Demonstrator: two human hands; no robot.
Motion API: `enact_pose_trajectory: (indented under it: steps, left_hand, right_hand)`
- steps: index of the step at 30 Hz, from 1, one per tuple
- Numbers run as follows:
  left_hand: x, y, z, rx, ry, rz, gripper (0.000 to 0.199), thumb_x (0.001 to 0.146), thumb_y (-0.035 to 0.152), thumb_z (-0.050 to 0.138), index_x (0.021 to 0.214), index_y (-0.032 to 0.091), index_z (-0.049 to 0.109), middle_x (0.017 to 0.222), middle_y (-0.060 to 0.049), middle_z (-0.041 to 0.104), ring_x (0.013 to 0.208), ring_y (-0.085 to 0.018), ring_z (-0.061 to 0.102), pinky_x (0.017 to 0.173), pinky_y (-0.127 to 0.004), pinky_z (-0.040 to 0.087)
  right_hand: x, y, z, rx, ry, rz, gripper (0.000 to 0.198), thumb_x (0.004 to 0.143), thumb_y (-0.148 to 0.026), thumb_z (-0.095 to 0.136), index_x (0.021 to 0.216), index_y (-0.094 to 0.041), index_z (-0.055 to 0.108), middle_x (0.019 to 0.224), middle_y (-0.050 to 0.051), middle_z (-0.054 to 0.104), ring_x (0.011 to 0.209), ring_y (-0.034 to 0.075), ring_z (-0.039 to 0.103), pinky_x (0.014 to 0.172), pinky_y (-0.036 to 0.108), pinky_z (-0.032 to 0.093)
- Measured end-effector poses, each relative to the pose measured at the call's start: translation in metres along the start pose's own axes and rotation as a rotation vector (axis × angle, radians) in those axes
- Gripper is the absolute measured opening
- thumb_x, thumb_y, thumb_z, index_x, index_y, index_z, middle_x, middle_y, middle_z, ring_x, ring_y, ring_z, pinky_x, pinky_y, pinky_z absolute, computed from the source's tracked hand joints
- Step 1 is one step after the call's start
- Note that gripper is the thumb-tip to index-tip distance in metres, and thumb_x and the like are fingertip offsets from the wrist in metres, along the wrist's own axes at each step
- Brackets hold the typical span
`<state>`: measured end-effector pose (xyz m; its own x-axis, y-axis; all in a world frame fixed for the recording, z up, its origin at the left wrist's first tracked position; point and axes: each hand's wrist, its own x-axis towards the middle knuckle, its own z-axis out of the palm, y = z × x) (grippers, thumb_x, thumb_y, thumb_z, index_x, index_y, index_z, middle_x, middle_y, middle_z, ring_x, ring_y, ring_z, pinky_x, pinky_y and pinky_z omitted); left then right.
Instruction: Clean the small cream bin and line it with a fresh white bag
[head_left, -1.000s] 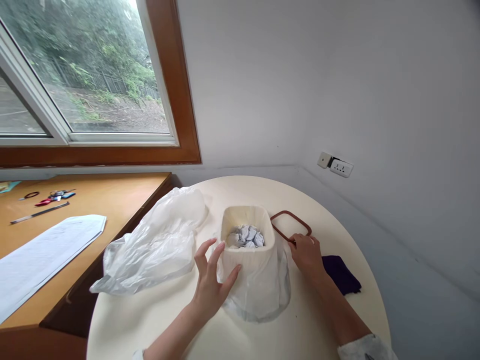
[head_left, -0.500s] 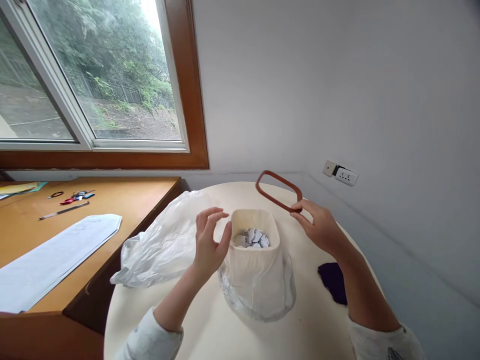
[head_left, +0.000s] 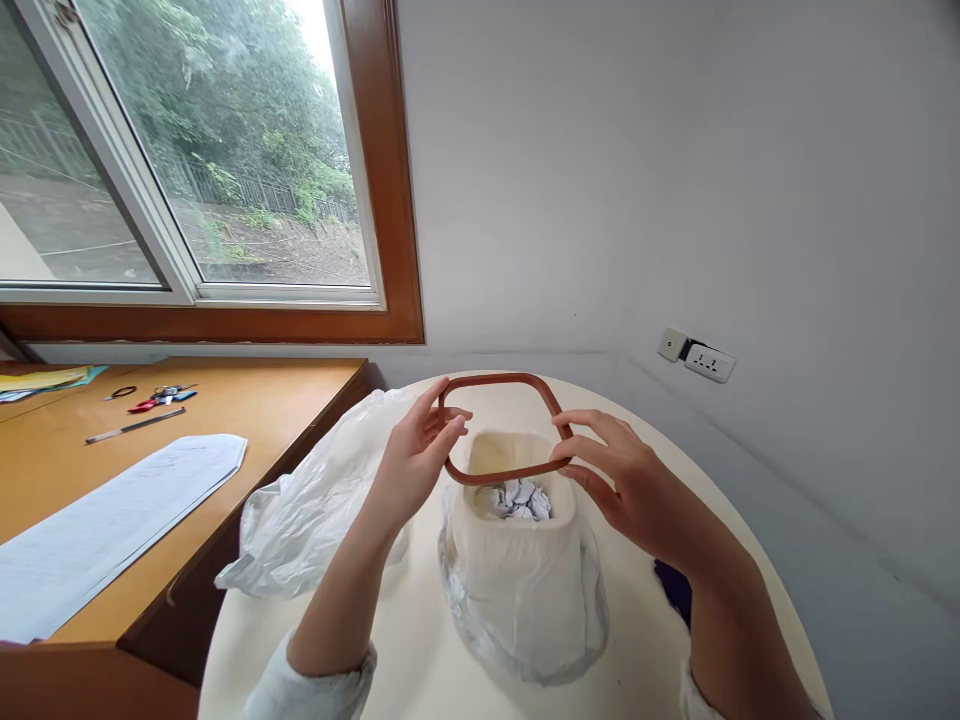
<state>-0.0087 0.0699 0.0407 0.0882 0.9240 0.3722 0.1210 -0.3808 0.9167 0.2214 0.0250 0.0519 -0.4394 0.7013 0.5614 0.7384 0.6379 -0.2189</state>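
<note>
Between my hands is a brown rim ring (head_left: 510, 474), a rounded rectangular loop held just above the bin. My left hand (head_left: 416, 450) has its fingers and thumb around the ring's left side. On the right side, my right hand (head_left: 611, 465) pinches the ring between thumb and fingers. Below stands a cream waste bin (head_left: 517, 580) lined with a clear plastic bag (head_left: 596, 590), whose edge hangs loosely around the outside. Crumpled white paper (head_left: 521, 498) lies inside the bin. The ring's front edge covers part of the bin's opening.
A spread plastic bag (head_left: 322, 490) lies left on the round table (head_left: 420, 650). Dark cloth (head_left: 673, 590) is partly behind my right forearm. The wooden desk (head_left: 247, 385) at left carries paper sheets (head_left: 127, 520), a pen (head_left: 135, 426) and keys (head_left: 161, 398). A wall socket (head_left: 709, 362) is at right.
The ring has come left and towards me, from beyond the bin to over its opening. My left hand has taken hold of its left side; my right hand still holds it.
</note>
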Motion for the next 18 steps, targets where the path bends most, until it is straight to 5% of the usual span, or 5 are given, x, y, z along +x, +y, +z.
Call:
enact_pose_trajectory:
  steps: [7,12,18]
  left_hand:
    - [-0.0008,0.0027,-0.0049,0.089,0.004,0.029,0.062,0.077,0.024,0.053,0.135,0.019,0.033,0.084,-0.003,0.061,0.080,-0.016,0.058,0.078,-0.038,0.048]
    - [-0.0028,0.0065,-0.0035,0.175,-0.013,-0.004,0.041,0.077,0.022,0.052,0.117,0.018,0.045,0.066,0.002,0.055,0.068,-0.015,0.056,0.068,-0.032,0.047]
    - [-0.0057,0.0092,-0.0050,0.236,-0.005,-0.089,0.014,0.079,0.026,0.050,0.088,0.023,0.041,0.058,0.006,0.050,0.059,-0.012,0.051,0.055,-0.023,0.040]
  right_hand:
    - [-0.0032,0.0014,-0.0012,-0.017,0.009,0.056,0.012,0.086,-0.022,0.046,0.090,-0.027,0.057,0.122,0.005,0.049,0.113,0.023,0.048,0.087,0.042,0.046]
    - [-0.0044,0.0040,-0.0007,-0.050,0.015,0.062,0.008,0.083,-0.021,0.050,0.085,-0.026,0.057,0.122,0.003,0.050,0.110,0.024,0.050,0.086,0.042,0.046]
    - [-0.0031,0.0043,-0.0034,-0.005,0.077,0.093,0.018,0.083,-0.012,0.044,0.090,-0.024,0.056,0.121,0.006,0.050,0.107,0.022,0.052,0.083,0.038,0.047]
